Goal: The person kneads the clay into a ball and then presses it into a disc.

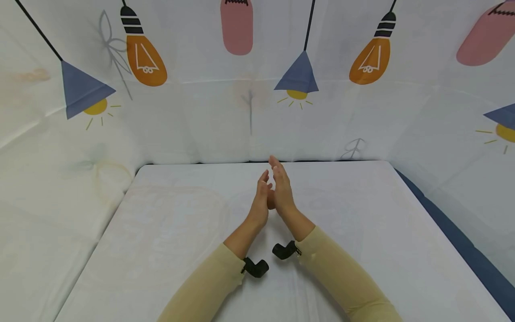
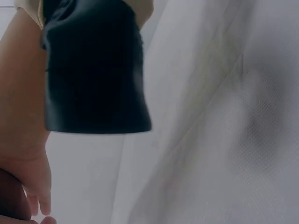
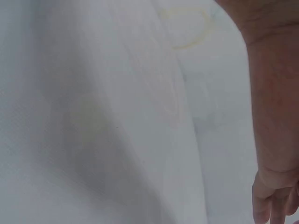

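Over the white table, my left hand point(image 1: 260, 203) and right hand point(image 1: 283, 190) face each other palm to palm, fingers pointing away and mostly straight. Between the palms, near their lower part, sits a rounded reddish-brown lump point(image 1: 271, 200), mostly covered by the hands. Part of this smooth, dark brown lump point(image 2: 11, 196) also shows at the lower left of the left wrist view, against the left hand point(image 2: 33, 172). Its exact kind I cannot tell. In the right wrist view only the right hand's edge and some fingers point(image 3: 261, 205) appear; the lump is not visible there.
A white-covered table point(image 1: 161, 232) spreads beneath both forearms. Black wrist cameras point(image 1: 256, 268) stick out from the beige sleeves point(image 1: 334, 273). White cloth printed with lamps and bulbs point(image 1: 146, 60) hangs behind and beside the table. Dark blue material point(image 1: 450, 228) lies along the right edge.
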Action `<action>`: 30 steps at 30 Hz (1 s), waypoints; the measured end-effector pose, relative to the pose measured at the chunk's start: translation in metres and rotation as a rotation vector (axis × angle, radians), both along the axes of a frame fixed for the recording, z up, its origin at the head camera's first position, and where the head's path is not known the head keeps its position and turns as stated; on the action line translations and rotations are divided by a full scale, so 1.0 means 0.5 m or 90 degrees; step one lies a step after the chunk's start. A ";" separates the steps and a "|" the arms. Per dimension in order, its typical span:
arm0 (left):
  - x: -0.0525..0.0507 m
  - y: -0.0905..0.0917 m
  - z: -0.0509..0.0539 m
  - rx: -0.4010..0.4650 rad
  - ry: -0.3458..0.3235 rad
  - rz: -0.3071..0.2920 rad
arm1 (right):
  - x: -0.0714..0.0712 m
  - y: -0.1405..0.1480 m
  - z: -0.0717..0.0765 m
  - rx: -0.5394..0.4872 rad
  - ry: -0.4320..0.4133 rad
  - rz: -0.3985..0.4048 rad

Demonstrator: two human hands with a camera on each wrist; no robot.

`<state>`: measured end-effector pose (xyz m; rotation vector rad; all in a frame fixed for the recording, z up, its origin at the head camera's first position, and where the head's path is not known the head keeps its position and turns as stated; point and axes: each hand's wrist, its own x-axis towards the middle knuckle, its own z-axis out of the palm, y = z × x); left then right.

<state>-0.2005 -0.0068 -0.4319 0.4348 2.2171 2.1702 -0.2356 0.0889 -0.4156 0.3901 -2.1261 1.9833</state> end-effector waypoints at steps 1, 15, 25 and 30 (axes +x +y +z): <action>0.001 0.000 0.000 0.007 -0.003 0.001 | 0.001 -0.001 -0.001 0.013 -0.005 0.005; -0.024 0.003 0.000 0.111 0.039 0.127 | 0.032 -0.028 -0.007 -0.034 -0.090 0.144; -0.043 -0.012 -0.013 0.110 0.030 0.155 | 0.042 -0.023 -0.008 -0.031 -0.078 0.182; -0.049 -0.015 -0.022 0.093 0.008 0.135 | 0.044 -0.016 0.000 -0.063 -0.074 0.183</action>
